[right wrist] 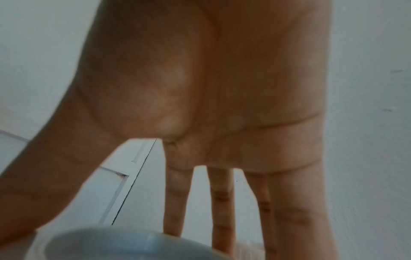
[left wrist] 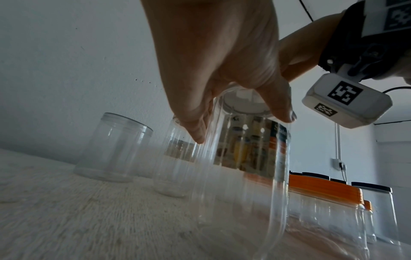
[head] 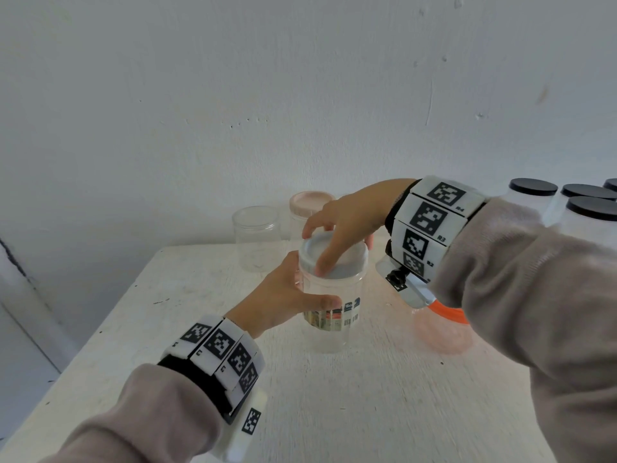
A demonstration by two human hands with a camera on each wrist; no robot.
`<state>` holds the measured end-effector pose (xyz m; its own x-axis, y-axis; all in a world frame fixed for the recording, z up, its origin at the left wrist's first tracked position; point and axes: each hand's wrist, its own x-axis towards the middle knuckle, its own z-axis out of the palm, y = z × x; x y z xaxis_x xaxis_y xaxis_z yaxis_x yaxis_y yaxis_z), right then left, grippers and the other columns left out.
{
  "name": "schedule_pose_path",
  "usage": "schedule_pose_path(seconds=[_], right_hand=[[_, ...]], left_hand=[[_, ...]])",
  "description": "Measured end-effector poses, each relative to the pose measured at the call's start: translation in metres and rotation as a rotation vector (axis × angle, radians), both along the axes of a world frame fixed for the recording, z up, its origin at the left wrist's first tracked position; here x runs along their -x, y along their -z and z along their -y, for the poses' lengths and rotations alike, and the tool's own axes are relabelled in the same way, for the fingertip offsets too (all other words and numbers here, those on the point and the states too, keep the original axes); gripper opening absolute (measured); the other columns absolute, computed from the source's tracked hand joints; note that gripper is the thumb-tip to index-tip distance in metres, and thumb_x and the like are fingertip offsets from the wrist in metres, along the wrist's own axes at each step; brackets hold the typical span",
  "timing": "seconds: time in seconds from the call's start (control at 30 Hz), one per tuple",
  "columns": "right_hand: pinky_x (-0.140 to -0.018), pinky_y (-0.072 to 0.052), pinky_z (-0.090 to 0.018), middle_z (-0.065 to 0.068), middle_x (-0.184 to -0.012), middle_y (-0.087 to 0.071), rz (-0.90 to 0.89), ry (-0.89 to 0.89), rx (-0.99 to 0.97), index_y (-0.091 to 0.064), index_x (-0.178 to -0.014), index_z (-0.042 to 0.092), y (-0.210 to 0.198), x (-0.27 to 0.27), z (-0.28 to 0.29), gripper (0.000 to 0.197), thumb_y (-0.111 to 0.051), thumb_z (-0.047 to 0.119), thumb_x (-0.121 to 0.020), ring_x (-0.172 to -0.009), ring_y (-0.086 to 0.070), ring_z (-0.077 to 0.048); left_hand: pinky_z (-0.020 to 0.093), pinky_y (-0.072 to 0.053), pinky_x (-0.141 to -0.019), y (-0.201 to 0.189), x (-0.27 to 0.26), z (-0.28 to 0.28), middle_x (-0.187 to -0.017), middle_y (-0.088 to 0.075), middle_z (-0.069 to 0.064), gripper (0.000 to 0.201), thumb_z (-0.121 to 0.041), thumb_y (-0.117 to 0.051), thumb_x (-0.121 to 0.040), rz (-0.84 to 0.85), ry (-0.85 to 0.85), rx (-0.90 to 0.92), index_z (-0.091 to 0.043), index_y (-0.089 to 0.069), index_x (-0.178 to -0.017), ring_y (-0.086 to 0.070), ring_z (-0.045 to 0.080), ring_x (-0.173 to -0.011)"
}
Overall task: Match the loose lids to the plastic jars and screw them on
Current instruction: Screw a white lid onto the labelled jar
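A tall clear jar (head: 329,315) with a printed label stands mid-table. My left hand (head: 287,297) wraps around its upper body, thumb across the front; in the left wrist view the jar (left wrist: 242,184) fills the centre under that hand (left wrist: 222,70). A pale grey-white lid (head: 334,259) sits on the jar's mouth. My right hand (head: 340,228) comes down over it from above, fingers and thumb gripping its rim. The right wrist view shows the lid (right wrist: 106,244) below my spread fingers (right wrist: 175,202).
Behind stand an open clear jar (head: 256,237) and a jar with a pink lid (head: 309,208). Jars with black lids (head: 561,202) crowd the right back. An orange-lidded jar (head: 440,324) lies under my right wrist. The table edge (head: 83,342) runs down the left.
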<state>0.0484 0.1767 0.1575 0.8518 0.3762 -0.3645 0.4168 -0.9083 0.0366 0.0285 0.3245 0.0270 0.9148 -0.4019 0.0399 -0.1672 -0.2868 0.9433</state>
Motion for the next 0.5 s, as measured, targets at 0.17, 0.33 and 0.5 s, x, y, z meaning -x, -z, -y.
schedule_pose_path(seconds=[0.17, 0.33, 0.5], right_hand=[[-0.084, -0.038, -0.029, 0.010, -0.136, -0.039, -0.023, -0.002, 0.047, -0.028, -0.144, 0.045, 0.0002, 0.0010, 0.0002, 0.086, -0.070, 0.064, -0.072, -0.098, -0.053, -0.012], [-0.095, -0.049, -0.036, 0.009, -0.139, -0.040, -0.069, -0.003, -0.014, -0.030, -0.143, 0.046, -0.0007, 0.0012, 0.0025, 0.089, -0.079, 0.053, -0.069, -0.105, -0.057, -0.015], [-0.064, -0.042, -0.026, 0.018, -0.094, -0.049, 0.067, 0.029, 0.004, -0.042, -0.132, 0.039, 0.0063, 0.0020, 0.0023, 0.080, -0.065, 0.076, -0.066, -0.059, -0.052, 0.002]], left_hand=[[0.042, -0.047, -0.103, 0.0018, -0.0022, -0.0011, -0.131, -0.057, -0.007, 0.088, -0.024, -0.086, -0.068, 0.000, -0.025, -0.017, -0.028, -0.036, -0.141, -0.053, 0.012, -0.123], [0.041, -0.046, -0.103, 0.0038, -0.0033, -0.0009, -0.131, -0.056, -0.009, 0.090, -0.028, -0.087, -0.067, 0.005, -0.036, -0.030, -0.030, -0.036, -0.141, -0.051, 0.012, -0.124], [0.044, -0.047, -0.102, 0.0052, -0.0044, -0.0011, -0.131, -0.057, -0.007, 0.089, -0.028, -0.088, -0.067, -0.003, -0.049, -0.032, -0.029, -0.037, -0.140, -0.052, 0.015, -0.123]])
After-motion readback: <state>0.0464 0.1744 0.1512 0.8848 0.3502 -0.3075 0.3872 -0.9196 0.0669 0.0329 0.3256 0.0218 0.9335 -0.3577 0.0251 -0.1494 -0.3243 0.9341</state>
